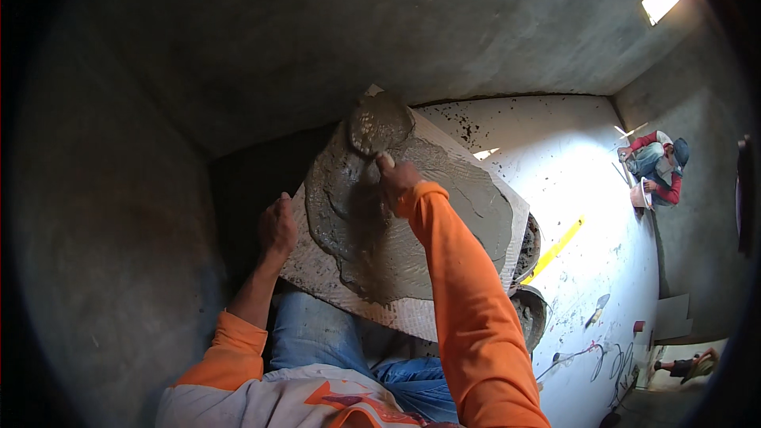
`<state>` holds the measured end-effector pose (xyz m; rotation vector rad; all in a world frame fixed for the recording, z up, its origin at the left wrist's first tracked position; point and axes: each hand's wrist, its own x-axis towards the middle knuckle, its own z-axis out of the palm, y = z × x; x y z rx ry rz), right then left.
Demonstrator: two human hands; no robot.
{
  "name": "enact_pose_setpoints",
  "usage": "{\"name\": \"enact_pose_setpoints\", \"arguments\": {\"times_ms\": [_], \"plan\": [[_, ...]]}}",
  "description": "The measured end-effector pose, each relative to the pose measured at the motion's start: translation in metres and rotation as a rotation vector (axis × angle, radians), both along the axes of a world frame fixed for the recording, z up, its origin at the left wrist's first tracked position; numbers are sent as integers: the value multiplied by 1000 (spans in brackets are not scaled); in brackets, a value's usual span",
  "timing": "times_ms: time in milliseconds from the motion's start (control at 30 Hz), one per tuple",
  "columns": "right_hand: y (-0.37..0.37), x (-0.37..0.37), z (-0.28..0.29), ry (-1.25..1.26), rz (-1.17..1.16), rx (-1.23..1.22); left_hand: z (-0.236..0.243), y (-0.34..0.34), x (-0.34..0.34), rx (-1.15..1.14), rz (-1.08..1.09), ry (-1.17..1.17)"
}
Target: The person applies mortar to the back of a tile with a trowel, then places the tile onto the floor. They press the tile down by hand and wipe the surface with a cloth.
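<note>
A large tile, its ridged back showing, is tilted in front of my legs. Wet grey mortar is spread over most of it, rough in the middle and smoother to the right. My right hand is closed around the handle of a trowel. The trowel's rounded, mortar-coated blade lies against the mortar near the tile's far corner. At the tile's left edge, my left hand is closed on the rim, with some fingers hidden from view.
Two buckets of mortar stand right of the tile. A yellow straightedge, a small hand tool and cables lie on the pale floor. One person crouches by a pail; another is farther off. Grey walls close in.
</note>
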<state>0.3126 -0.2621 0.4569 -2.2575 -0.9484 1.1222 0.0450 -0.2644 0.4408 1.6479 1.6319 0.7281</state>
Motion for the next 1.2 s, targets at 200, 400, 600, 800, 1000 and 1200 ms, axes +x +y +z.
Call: {"name": "enact_pose_setpoints", "arguments": {"times_ms": [200,400,600,800,1000,1200], "plan": [[-83,-33,62,106,185,-88,2,1,-26,-22,14,35],[-101,12,88,285,-206,88,18,-6,-31,5,-16,57],[-94,-25,49,282,-197,68,19,-2,-23,5,-66,40],[-100,-47,65,167,285,-45,8,-1,-14,-34,-45,22],[-28,51,26,-525,458,149,10,-2,18,-18,-41,3],[1,90,40,-555,144,47,9,-4,35,-10,0,-49]]}}
